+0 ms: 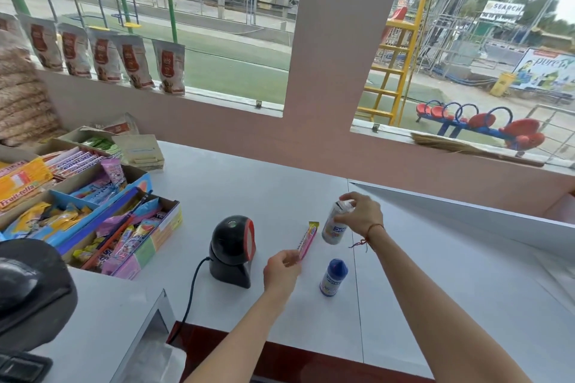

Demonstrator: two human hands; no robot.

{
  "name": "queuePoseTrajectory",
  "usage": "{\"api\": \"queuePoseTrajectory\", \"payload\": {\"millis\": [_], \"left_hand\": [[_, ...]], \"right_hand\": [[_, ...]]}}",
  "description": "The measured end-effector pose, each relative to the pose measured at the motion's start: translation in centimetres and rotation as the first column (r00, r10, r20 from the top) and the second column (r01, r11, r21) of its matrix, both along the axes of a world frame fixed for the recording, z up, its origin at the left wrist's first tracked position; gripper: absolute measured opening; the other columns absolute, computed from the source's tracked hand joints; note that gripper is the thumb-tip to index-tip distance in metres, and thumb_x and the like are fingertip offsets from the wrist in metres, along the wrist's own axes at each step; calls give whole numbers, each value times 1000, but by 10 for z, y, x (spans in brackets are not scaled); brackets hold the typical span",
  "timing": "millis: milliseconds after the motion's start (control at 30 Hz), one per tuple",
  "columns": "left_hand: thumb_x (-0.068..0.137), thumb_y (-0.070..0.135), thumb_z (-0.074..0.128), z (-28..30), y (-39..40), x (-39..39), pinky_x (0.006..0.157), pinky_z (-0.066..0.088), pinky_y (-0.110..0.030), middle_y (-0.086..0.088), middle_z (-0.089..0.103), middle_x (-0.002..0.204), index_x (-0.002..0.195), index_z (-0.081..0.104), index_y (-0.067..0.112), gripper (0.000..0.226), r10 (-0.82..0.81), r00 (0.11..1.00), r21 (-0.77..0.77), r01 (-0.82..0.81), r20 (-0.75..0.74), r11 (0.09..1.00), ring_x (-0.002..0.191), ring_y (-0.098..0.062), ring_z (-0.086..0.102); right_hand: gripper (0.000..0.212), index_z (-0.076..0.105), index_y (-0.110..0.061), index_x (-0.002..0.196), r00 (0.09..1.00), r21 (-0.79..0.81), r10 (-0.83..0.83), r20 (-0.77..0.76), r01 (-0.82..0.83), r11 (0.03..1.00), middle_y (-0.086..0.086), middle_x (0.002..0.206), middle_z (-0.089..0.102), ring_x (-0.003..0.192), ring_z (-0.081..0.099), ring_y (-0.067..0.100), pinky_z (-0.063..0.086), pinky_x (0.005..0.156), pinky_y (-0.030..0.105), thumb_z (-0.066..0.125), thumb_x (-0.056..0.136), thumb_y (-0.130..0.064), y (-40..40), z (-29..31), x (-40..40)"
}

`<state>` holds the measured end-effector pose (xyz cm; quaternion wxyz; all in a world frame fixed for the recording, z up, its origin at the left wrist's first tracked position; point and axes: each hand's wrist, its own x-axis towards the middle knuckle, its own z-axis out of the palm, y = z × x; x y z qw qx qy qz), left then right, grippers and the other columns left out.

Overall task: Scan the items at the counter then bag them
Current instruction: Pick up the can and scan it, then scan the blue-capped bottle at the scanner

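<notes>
Here, a thin pink candy stick (pixel 308 239) is pinched at its lower end by the left hand (pixel 281 270), the grip closed on it between thumb and fingers. The stick is held above the white bench (pixel 249 183), tilted up and away, its yellow-tipped top end lying just right of the black scanner (pixel 232 250) and close beside the white bottle (pixel 334 222). That bottle is held by the right hand (pixel 362 214), the grip closed around its top and upper side, with the bottle tilted and seemingly lifted slightly off the bench; whether its base touches the surface cannot be told. A red thread is seen tied around the right wrist.

A second bottle with a blue cap (pixel 333 277) stands upright on the bench, nearer the person, below the held bottle and between the two forearms, touched by neither hand. The scanner stands on the bench left of the left hand, its red-framed window turned toward the candy stick, and a black cable (pixel 189 295) is seen running from its base toward the near edge. Open boxes of sweets (pixel 93 221) are set on the far left of the bench.
</notes>
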<state>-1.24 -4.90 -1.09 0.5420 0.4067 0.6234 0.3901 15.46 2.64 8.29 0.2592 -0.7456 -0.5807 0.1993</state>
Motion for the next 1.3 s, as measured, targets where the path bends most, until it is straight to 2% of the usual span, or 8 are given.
{"api": "queuePoseTrajectory", "payload": {"millis": [200,400,567,633,733,900,1133,1300], "left_hand": [[59,17,77,-13,6,20,99,43,-31,10,58,124,127,53,29,73,-475,781,-41,504,-406,863,118,-10,51],[72,44,71,-26,-1,39,84,32,-33,17,65,118,115,61,36,45,-311,775,76,417,-550,906,111,-9,56],[71,32,77,-20,-16,38,85,51,-29,15,67,107,107,65,31,38,-147,870,342,334,-471,878,97,-5,60],[72,21,78,-16,-20,39,82,55,-27,7,62,111,109,65,27,40,-101,914,370,258,-394,892,92,-8,63],[73,-3,73,-11,-26,33,69,57,-21,-4,59,111,118,57,18,53,-44,998,176,37,36,984,88,-17,69],[73,-26,53,-8,-35,17,68,53,-18,-17,67,111,125,55,-4,56,11,888,-62,20,460,998,99,-23,65],[83,-27,32,6,-36,3,90,47,-33,-21,52,136,132,44,-7,55,392,488,-292,-270,780,918,127,-35,50],[77,-31,38,18,-34,-6,71,56,-20,-25,53,135,132,46,-6,61,428,506,-274,-351,749,895,127,-34,51]], "right_hand": [[55,60,-20,121,996,-122,67,53,-60,991,14,124,61,113,55,30,47,90,34,75,69,-16,8,-32,18],[49,56,-23,125,971,-40,234,45,-232,972,4,126,50,120,48,26,45,100,35,71,78,-25,-26,-25,27],[42,65,-31,111,868,-354,464,-178,-497,793,-1,118,65,94,65,12,51,85,22,78,72,-40,-73,-26,33],[36,66,-22,109,862,-268,359,-357,-463,845,7,118,63,93,67,15,56,76,21,77,75,-22,-81,-32,40],[32,66,-8,105,812,-210,236,-533,-398,893,13,118,59,98,64,21,57,77,23,67,76,5,-93,-32,49],[34,65,-6,104,773,-178,174,-610,-347,921,16,114,61,94,65,22,58,80,28,70,74,9,-102,-31,38],[42,62,-17,107,887,64,403,-224,-399,915,3,111,66,102,62,22,55,88,28,76,69,-8,-74,-13,-49],[46,61,-16,111,906,74,415,-82,-410,909,8,112,68,98,62,26,55,90,37,78,69,-13,-59,-7,-82]]}}
